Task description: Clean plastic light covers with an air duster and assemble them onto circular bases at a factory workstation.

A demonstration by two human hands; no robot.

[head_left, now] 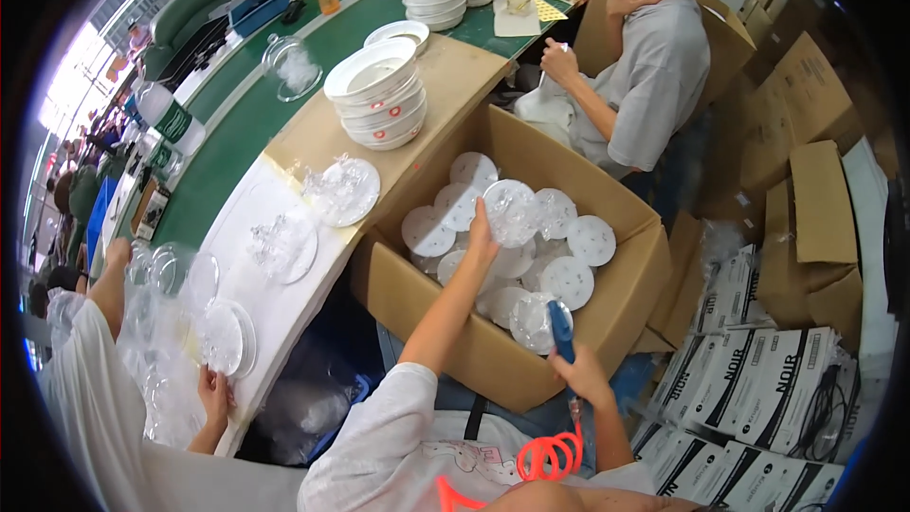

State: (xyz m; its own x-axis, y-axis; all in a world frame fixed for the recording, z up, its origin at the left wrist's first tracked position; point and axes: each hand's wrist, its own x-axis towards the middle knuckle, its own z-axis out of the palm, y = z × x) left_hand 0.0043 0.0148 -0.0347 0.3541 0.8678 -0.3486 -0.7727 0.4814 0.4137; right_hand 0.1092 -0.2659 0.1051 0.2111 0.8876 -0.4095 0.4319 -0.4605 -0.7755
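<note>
My left hand reaches into a large cardboard box in front of me, its fingers closed on the edge of a round white disc with clear, shiny bits on its face. Over the near side of the box, my right hand grips a blue air blow gun. A red coiled hose runs down from the gun. Several similar discs lie jumbled in the box, among them one to the right. Another clear-topped disc sits right beside the gun's nozzle.
A co-worker's hand touches stacked discs on the bench at left. White bowl-like parts stand stacked beyond the box. Another person in grey sits at the far right. Cartons pile up on the right.
</note>
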